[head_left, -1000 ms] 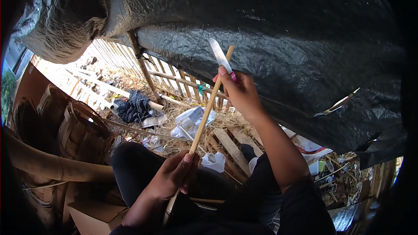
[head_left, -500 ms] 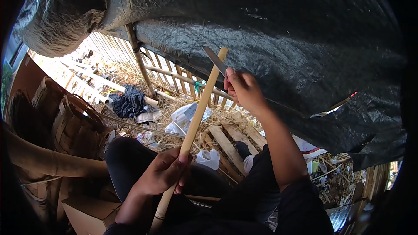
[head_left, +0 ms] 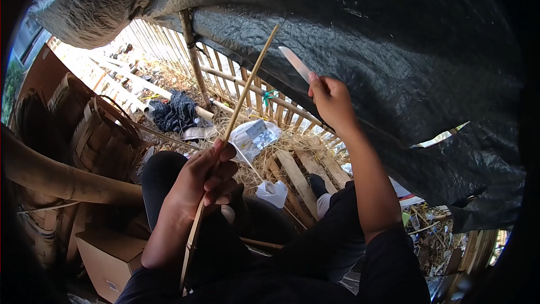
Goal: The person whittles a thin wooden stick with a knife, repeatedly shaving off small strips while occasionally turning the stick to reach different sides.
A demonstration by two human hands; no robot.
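My left hand (head_left: 205, 177) is closed around a long bamboo strip (head_left: 247, 87), gripping it below its middle. The strip stands at a slant, its narrow edge facing me and its tip up in front of the dark sheet. My right hand (head_left: 332, 98) is wrapped round the handle of a knife (head_left: 295, 63), and the handle itself is hidden in the fingers. Its pale blade points up and left, a short gap to the right of the strip and not touching it.
A black plastic sheet (head_left: 360, 50) hangs ahead and to the right. Woven baskets (head_left: 104, 141), a thick bamboo pole (head_left: 73, 183) and a cardboard box (head_left: 109, 256) stand at the left. Wooden slats (head_left: 296, 177), straw and white plastic bags (head_left: 256, 135) lie below, beside a bamboo fence (head_left: 225, 76).
The strip has turned from its broad face to its narrow edge in my left hand. The knife has come away from the strip, moving right, and its blade now catches the light.
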